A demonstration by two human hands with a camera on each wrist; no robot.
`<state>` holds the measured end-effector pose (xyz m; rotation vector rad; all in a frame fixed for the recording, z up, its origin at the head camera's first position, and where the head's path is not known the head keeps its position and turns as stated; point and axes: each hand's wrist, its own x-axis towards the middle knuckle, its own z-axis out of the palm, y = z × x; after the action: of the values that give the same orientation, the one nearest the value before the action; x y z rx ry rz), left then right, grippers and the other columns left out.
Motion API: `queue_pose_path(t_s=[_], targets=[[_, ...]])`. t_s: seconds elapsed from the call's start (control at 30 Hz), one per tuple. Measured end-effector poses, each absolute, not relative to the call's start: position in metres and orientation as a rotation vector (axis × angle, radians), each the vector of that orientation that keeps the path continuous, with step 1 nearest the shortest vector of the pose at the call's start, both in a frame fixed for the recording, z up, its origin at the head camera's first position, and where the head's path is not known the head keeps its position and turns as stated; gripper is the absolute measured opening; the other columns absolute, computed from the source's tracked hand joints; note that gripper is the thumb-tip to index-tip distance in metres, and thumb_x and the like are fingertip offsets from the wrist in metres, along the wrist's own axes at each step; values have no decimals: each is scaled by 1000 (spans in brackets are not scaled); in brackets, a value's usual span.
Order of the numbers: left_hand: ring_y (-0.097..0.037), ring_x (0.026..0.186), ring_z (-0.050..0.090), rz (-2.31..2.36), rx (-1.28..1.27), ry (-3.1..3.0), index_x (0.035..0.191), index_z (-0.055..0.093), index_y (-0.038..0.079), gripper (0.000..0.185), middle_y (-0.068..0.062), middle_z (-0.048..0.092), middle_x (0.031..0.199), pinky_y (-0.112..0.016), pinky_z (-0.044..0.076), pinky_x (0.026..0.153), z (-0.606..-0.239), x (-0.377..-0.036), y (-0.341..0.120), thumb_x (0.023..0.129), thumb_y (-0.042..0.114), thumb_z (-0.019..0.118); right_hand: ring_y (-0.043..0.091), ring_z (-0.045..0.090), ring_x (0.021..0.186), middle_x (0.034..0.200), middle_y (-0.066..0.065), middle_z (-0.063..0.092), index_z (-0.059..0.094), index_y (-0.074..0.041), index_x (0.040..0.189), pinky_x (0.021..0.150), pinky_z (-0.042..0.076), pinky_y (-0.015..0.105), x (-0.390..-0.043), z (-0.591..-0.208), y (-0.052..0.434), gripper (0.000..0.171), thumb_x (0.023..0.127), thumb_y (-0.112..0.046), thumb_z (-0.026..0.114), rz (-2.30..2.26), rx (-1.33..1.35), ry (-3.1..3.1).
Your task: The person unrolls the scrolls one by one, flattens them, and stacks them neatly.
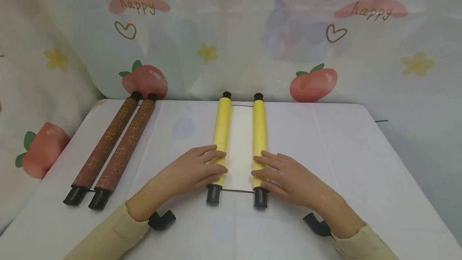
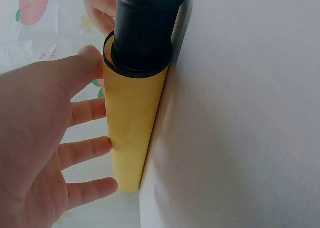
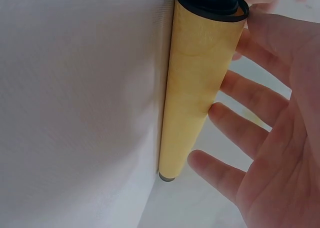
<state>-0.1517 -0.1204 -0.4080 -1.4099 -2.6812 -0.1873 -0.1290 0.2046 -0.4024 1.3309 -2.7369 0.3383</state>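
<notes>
A yellow scroll lies partly unrolled in the middle of the table, with a strip of white paper (image 1: 241, 147) between its left roll (image 1: 222, 125) and right roll (image 1: 259, 127). Black knobs cap both ends of each roll. My left hand (image 1: 196, 167) lies over the lower part of the left roll, its fingers spread and fairly straight. In the left wrist view, fingertips touch the yellow roll (image 2: 135, 118) along its side, the thumb near the black knob (image 2: 145, 28). Mirroring this, my right hand (image 1: 286, 177) rests extended fingers on the right roll, also seen as a yellow roll (image 3: 197, 83) in the right wrist view.
On the left of the white-covered table (image 1: 306, 131) lies a brown patterned scroll (image 1: 124, 147), its two rolls close together and slanted. Black curved pieces show beside the left wrist (image 1: 162, 220) and right wrist (image 1: 317, 224). A printed curtain (image 1: 238, 23) hangs behind the far edge.
</notes>
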Motion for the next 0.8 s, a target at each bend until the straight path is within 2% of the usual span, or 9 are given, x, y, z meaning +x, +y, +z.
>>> queue_pose_path(t_s=[0.2,0.4,0.57,0.8], targets=[[-30,140,42,-188,-1405,-2682,124,69,32,26,-2,52,145,-46,38,112,-408,-153,-122,101,37,59,31,46,139,143,4,57,69,-25,126,108,40,56,-129,-402,205,31,95,-30,68,352,1331,-2730],[-29,146,36,-221,-1435,-2729,127,68,28,30,4,49,151,-52,37,112,-410,-154,-123,103,37,55,33,46,138,142,4,58,69,-23,125,106,41,57,-130,-403,205,31,95,-30,67,357,1350,-2699],[-28,145,37,-199,-1416,-2764,132,65,31,32,4,50,149,-50,36,113,-408,-154,-123,102,40,55,34,48,137,140,5,60,69,-24,125,107,41,54,-131,-402,205,32,94,-32,68,352,1348,-2690],[-28,146,36,-188,-1410,-2765,125,69,29,30,2,50,150,-51,35,114,-406,-153,-122,102,41,54,36,48,136,140,7,59,71,-22,117,106,42,55,-131,-403,207,31,91,-39,71,379,1340,-2670]])
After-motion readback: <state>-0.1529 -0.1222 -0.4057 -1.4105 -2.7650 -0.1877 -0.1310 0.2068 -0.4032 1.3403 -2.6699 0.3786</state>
